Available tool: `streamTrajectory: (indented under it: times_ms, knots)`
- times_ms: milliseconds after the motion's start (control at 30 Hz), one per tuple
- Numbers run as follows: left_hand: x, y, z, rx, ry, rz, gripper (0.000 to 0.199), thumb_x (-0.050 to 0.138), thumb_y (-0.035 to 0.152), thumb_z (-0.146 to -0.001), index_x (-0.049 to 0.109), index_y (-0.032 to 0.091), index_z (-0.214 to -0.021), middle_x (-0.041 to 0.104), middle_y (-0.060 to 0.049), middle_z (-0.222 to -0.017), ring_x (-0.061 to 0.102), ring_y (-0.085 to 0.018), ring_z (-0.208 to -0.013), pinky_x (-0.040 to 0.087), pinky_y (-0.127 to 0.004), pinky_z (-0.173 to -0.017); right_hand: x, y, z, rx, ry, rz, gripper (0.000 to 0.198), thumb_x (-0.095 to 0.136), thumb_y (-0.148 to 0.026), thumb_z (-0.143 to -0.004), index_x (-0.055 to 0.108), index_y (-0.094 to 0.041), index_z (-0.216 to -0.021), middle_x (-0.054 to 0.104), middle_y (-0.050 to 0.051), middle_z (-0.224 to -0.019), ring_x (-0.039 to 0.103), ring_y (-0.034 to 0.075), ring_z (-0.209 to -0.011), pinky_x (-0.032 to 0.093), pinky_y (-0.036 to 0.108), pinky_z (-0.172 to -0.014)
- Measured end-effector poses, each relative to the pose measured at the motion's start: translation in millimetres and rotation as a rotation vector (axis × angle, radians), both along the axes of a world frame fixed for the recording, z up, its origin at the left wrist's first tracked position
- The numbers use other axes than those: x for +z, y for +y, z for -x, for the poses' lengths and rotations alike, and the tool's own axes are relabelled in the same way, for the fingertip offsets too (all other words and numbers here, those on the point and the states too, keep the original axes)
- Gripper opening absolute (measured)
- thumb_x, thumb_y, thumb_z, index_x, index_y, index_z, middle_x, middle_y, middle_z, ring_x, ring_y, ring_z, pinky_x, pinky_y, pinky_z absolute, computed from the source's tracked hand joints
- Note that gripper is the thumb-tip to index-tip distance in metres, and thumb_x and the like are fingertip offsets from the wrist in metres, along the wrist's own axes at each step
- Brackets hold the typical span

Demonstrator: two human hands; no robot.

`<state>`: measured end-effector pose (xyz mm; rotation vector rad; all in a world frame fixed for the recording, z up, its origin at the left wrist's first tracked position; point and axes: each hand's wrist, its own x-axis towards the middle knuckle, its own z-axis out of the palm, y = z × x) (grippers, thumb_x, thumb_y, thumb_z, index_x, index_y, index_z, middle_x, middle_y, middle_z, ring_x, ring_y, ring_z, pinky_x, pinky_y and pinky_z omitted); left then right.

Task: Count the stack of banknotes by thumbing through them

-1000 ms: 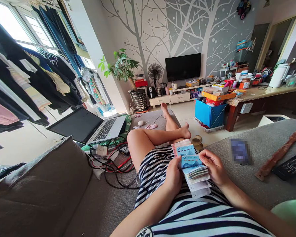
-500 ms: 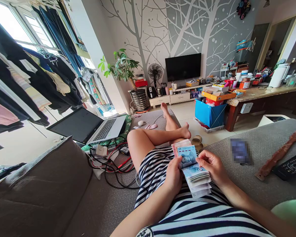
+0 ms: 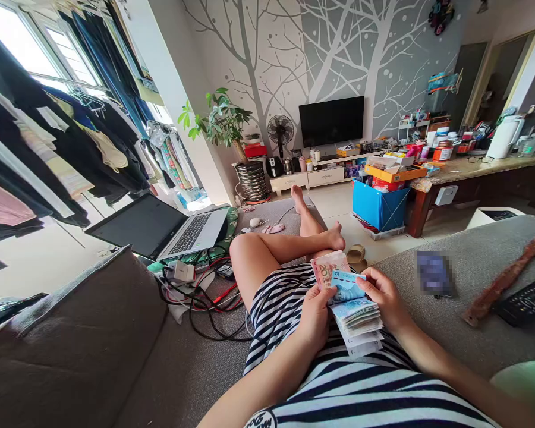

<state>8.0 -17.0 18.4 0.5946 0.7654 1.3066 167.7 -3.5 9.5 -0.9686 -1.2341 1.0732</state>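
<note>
My left hand (image 3: 315, 309) is closed around a folded stack of banknotes (image 3: 360, 324) above my lap, thumb on top. The lower ends of the stack fan out toward my body. A blue banknote (image 3: 348, 288) stands curled at the upper part of the stack. The thumb and fingers of my right hand (image 3: 387, 297) pinch this blue note at its right edge. Behind it rises a pinkish banknote (image 3: 323, 267) marked 20. How many notes lie in the stack is hidden.
An open laptop (image 3: 191, 233) stands on the left with tangled cables (image 3: 200, 306) beside my leg. On the sofa (image 3: 428, 321) at right lie a blurred purple object (image 3: 434, 273), a brown stick-like object (image 3: 508, 279) and a black remote control (image 3: 528, 302). A blue box (image 3: 378, 205) stands ahead.
The upright blue note has bent down toward me, its top now lower and curled. More of the pinkish note behind shows. My right hand has moved up slightly with the note's edge.
</note>
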Motion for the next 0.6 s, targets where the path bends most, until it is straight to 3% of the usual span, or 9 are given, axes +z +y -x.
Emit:
streamTrajectory:
  times_ms: [400, 600]
  knots:
    - [-7.4, 6, 0, 0.084, 0.016, 0.014, 0.032, 0.088, 0.041, -0.063, 0.076, 0.015, -0.077, 0.071, -0.002, -0.07, 0.06, -0.016, -0.065, 0.049, -0.028, -0.065, 7, -6, 1, 0.012, 0.001, -0.066, 0.048, 0.077, -0.063, -0.082, 0.056, -0.023, -0.067, 0.045, -0.004, -0.063, 0.038, 0.015, -0.06, 0.033, 0.027, -0.054]
    - [-15.1, 9, 1, 0.097, 0.014, 0.006, 0.033, 0.089, 0.043, -0.065, 0.07, 0.016, -0.07, 0.057, 0.004, -0.057, 0.052, -0.012, -0.056, 0.043, -0.026, -0.057, 12, -9, 2, 0.028, 0.006, -0.08, 0.049, 0.075, -0.066, -0.083, 0.056, -0.023, -0.067, 0.044, -0.004, -0.063, 0.04, 0.015, -0.059, 0.036, 0.027, -0.053]
